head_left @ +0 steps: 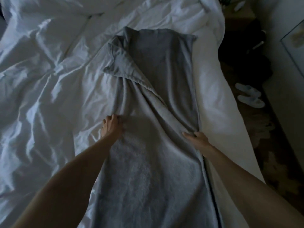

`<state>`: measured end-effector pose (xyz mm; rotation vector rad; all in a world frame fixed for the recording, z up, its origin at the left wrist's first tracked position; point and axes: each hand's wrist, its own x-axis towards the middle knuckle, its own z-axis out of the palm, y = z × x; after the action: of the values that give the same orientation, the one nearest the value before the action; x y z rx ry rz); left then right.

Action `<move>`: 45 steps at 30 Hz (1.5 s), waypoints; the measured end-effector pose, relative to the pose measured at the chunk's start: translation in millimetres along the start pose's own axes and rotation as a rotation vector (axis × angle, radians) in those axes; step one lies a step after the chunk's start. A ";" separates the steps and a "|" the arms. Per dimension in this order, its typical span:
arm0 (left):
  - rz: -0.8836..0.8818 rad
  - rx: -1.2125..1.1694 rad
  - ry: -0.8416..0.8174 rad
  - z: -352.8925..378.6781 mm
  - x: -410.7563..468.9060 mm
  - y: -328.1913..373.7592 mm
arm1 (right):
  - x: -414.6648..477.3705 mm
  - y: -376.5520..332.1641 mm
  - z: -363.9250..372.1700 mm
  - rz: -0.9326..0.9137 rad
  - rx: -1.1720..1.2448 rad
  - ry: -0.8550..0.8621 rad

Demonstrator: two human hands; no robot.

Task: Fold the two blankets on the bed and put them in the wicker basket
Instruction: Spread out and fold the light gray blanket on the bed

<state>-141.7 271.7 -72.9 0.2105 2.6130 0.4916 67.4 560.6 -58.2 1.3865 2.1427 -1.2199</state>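
Along the right edge of the white-sheeted bed (213, 96) a long, soft grey fleece blanket (156, 162) lies lengthwise in a narrow strip, its far end partly doubled over itself and creased. The left hand (111, 125) bunches the strip's left border in curled fingers. The right hand (197, 138) pinches the opposite border, just beside the mattress edge. Both grips sit at about the same point along the blanket, probably so the cloth can be drawn taut and squared before the next fold. A rumpled white duvet (41, 79) fills the bed's left side, and pale slippers (250, 96) lie on the dark floor beyond the right edge. No wicker basket or second blanket shows.
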 end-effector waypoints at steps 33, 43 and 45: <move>-0.202 -0.373 0.205 -6.1 103.0 18.3 | 117.7 -43.7 -45.4 -0.104 0.002 0.558; -0.252 -0.527 0.110 -9.1 120.3 20.9 | 136.7 -73.1 -47.3 -0.156 -0.002 0.419; -0.257 -0.636 0.144 -15.5 119.3 25.3 | 138.5 -77.2 -58.7 -0.052 0.000 0.468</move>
<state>-252.3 317.8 -100.7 -0.3738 2.4173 1.2317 -55.0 675.9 -75.5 1.7660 2.4906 -0.9823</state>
